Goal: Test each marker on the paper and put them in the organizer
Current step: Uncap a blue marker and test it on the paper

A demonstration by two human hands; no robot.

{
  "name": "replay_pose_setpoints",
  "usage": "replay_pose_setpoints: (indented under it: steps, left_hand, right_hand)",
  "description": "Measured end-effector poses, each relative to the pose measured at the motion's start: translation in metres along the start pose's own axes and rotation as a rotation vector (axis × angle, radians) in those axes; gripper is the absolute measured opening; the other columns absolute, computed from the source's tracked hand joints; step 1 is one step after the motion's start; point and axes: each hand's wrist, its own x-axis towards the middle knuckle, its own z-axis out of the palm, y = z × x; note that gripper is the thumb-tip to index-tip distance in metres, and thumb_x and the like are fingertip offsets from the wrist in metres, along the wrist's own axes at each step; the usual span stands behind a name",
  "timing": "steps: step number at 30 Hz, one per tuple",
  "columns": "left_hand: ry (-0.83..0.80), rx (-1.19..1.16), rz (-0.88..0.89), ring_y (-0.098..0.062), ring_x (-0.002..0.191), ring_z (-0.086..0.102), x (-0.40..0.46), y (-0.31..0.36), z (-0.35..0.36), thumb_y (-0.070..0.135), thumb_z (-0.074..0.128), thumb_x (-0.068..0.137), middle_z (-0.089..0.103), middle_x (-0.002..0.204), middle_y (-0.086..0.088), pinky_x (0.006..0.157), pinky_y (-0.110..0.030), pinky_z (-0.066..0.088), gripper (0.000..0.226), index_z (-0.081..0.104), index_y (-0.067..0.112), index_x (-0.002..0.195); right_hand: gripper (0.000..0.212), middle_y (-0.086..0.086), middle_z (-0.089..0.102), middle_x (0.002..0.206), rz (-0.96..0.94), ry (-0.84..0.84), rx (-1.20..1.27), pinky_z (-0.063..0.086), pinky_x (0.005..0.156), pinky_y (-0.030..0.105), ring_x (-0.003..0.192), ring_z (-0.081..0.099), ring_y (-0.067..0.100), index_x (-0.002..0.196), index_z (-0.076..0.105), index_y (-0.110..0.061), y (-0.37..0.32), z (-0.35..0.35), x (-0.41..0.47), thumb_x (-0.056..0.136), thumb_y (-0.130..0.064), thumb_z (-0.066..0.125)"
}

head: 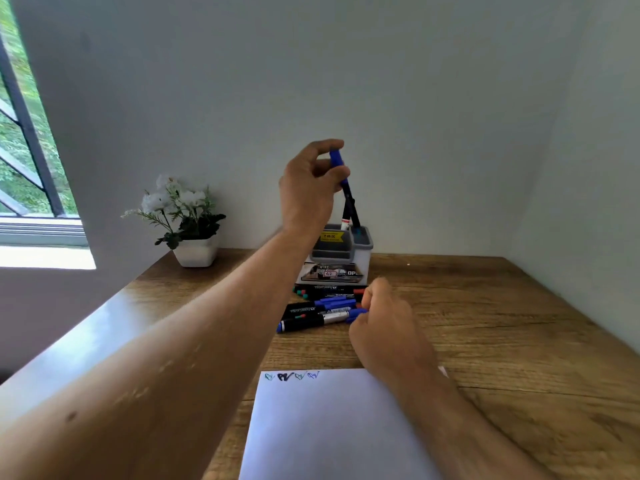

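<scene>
**Blue marker over the organizer, more markers waiting**

We see the blue-capped marker (343, 181) held tilted above the organizer (341, 251), its lower end down inside the right-hand compartment beside a second marker (345, 221) already standing there. Our left hand (308, 188) pinches the blue cap end between thumb and curled fingers, so that grip is clamped on the marker. The grey organizer sits on a printed box at the back of the worktop (485, 323), close to the wall.

Just in front of the box lies a cluster of markers (318, 311), black barrels with blue, red and green ends. Our right hand (384, 323) rests at the right end of that cluster, fingers curled; we cannot tell whether that grip holds one.

Nearer us lies the paper (332, 427), with four small scribbles (292, 376) along its top edge. A white potted plant (183, 220) stands at the far left by the window (27, 133).
</scene>
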Motion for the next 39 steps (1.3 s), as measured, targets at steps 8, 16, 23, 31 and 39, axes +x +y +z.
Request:
replay_pose_setpoints:
  steps: [8,16,23,31,39]
  left_hand:
    - [-0.022,0.212,-0.022,-0.009,0.084,0.070,0.018,-0.032,0.025,0.004,0.073,0.088,0.070,0.093,0.007,0.081,-0.022,0.059,0.039,0.071,0.022,0.122]
    - [-0.181,0.528,-0.056,-0.014,0.087,0.069,0.018,-0.058,0.035,0.008,0.076,0.087,0.074,0.109,-0.006,0.089,-0.027,0.057,0.045,0.068,0.023,0.129]
    - [-0.200,0.604,-0.082,-0.013,0.099,0.069,0.010,-0.066,0.037,0.013,0.076,0.087,0.076,0.107,-0.006,0.091,-0.022,0.050,0.054,0.060,0.021,0.137]
    - [0.076,0.331,-0.073,0.002,0.066,0.069,-0.012,-0.036,0.009,0.018,0.073,0.091,0.071,0.075,0.009,0.061,-0.014,0.052,0.034,0.061,0.025,0.122]
    - [0.187,0.238,-0.130,0.000,0.063,0.070,-0.048,-0.016,-0.027,0.028,0.075,0.090,0.072,0.069,0.007,0.070,-0.025,0.060,0.029,0.061,0.025,0.115]
  right_hand:
    - [0.030,-0.008,0.054,0.074,0.006,-0.045,-0.029,0.036,0.045,0.020,0.062,0.056,0.008,0.110,0.044,-0.025,-0.002,0.002,0.002,0.087,-0.007,0.043]
    - [0.033,-0.010,0.051,0.076,-0.010,-0.067,-0.082,0.030,0.046,0.021,0.064,0.050,0.003,0.115,0.047,-0.019,-0.004,0.003,0.004,0.084,-0.008,0.044]
    - [0.026,-0.009,0.051,0.076,-0.020,-0.050,-0.086,0.034,0.047,0.022,0.064,0.050,0.004,0.109,0.047,-0.020,-0.002,0.005,0.006,0.085,-0.009,0.046]
    - [0.015,-0.009,0.054,0.072,0.004,-0.025,-0.061,0.032,0.042,0.022,0.059,0.052,0.005,0.089,0.048,-0.026,0.000,0.003,0.006,0.085,-0.011,0.046]
    - [0.018,-0.003,0.056,0.074,-0.013,0.084,0.067,0.050,0.049,0.030,0.065,0.057,0.011,0.082,0.046,-0.028,0.001,0.008,0.017,0.091,-0.013,0.047]
